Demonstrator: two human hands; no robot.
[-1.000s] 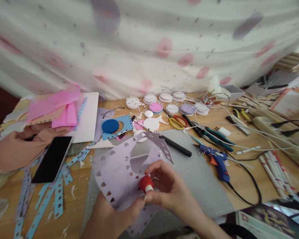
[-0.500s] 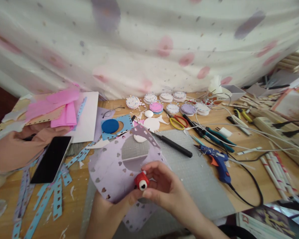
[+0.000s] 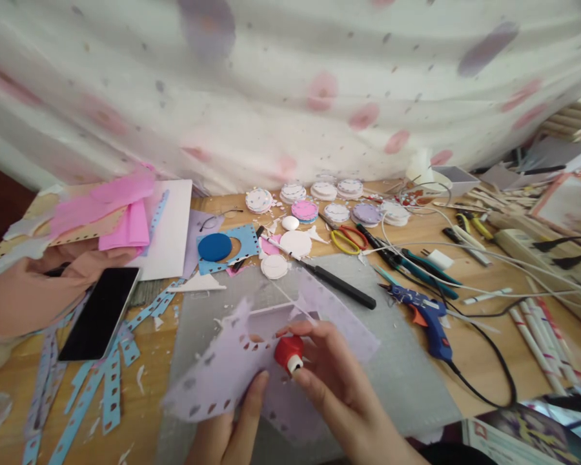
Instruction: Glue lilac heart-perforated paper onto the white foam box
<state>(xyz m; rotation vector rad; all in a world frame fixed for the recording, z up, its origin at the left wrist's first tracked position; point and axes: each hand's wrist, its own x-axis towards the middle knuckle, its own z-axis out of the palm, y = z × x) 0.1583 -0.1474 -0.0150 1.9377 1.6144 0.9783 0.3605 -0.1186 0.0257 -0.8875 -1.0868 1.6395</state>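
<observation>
A purple sheet [image 3: 208, 381] with heart-shaped holes along its edges and a cut-out middle bends over the grey cutting mat [image 3: 392, 381]. My left hand [image 3: 244, 410] pinches its near part, thumb on top and the other fingers mostly hidden beneath. In my right hand [image 3: 334, 381] is a small red craft punch [image 3: 289, 354] with a white end, held between thumb and fingers over the sheet. The sheet is partly smeared by motion. Beyond it lie a small white disc [image 3: 274, 266] and a black-handled tool [image 3: 343, 287].
Several decorated round stacks [image 3: 304, 210] line the back. On the right are a blue glue gun [image 3: 428, 316], pliers [image 3: 428, 274], scissors [image 3: 346, 239], cables and markers [image 3: 537, 342]. A phone [image 3: 101, 313], blue punched strips [image 3: 84, 394] and pink paper [image 3: 106, 200] lie at left.
The purple sheet has turned and folded lower, uncovering the small white disc. My right hand has moved slightly right and tilted the red punch; my left thumb now presses on the sheet.
</observation>
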